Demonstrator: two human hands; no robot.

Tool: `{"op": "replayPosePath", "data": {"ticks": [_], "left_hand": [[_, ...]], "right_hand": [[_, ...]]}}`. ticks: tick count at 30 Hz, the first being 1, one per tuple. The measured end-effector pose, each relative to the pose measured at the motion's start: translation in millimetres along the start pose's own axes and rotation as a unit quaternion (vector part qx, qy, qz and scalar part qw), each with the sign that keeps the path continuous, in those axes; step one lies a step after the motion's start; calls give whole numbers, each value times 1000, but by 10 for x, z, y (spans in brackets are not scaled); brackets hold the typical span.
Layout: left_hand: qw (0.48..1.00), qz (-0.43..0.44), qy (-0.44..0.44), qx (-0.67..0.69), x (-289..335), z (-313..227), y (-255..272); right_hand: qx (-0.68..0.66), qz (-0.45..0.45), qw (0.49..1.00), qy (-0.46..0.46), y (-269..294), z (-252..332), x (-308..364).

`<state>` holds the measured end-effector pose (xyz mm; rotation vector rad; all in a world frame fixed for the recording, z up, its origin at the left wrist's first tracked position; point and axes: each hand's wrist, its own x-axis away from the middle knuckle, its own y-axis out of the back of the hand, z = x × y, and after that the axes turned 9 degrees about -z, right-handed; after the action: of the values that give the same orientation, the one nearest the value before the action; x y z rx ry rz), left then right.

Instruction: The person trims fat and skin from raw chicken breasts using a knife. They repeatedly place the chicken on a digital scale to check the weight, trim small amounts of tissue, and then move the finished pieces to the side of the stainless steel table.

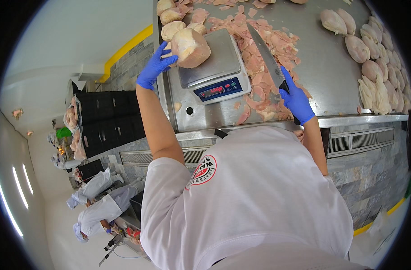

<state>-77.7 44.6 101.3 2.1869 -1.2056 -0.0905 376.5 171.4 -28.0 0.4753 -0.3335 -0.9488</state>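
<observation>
My left hand (156,67), in a blue glove, grips a large rounded lump of pale pink meat (192,48) from its left side. The lump is over the left part of a digital scale (225,60); whether it rests on the plate I cannot tell. My right hand (297,100), also gloved in blue, is closed round the dark handle of a long knife (266,56), index finger stretched along it. The blade points away from me, to the right of the scale, above a heap of thin meat pieces (259,83).
More pale lumps (173,29) sit at the table's far left edge. Several whole meat pieces (372,69) line the right of the steel table (324,76), beside limp whitish wrappings (374,95). Black crates (109,112) stand left; co-workers in white (102,216) are beyond.
</observation>
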Motion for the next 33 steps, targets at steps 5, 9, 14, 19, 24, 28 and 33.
{"op": "replayPosePath", "data": {"ticks": [5,9,14,19,24,28,33], "left_hand": [[992,-2,-130,-8,-233,81,58],[979,64,-196,-14,-279,-169,-22],[993,104,-51,-32,-496,-399,-154],[973,44,-51,-223,-421,-210,-31],[994,70,10,-82,-157,-147,2],[999,42,-6,-31,-96,-43,-1],[975,-46,-175,-126,-126,133,110]], "right_hand": [[-33,14,998,-49,52,50,73],[-89,13,992,-89,33,24,161],[-168,20,977,-129,64,113,212],[-127,46,987,-87,89,214,141],[-121,37,988,-85,55,231,121],[-85,46,991,-97,34,190,157],[-82,37,992,-90,23,160,207]]}}
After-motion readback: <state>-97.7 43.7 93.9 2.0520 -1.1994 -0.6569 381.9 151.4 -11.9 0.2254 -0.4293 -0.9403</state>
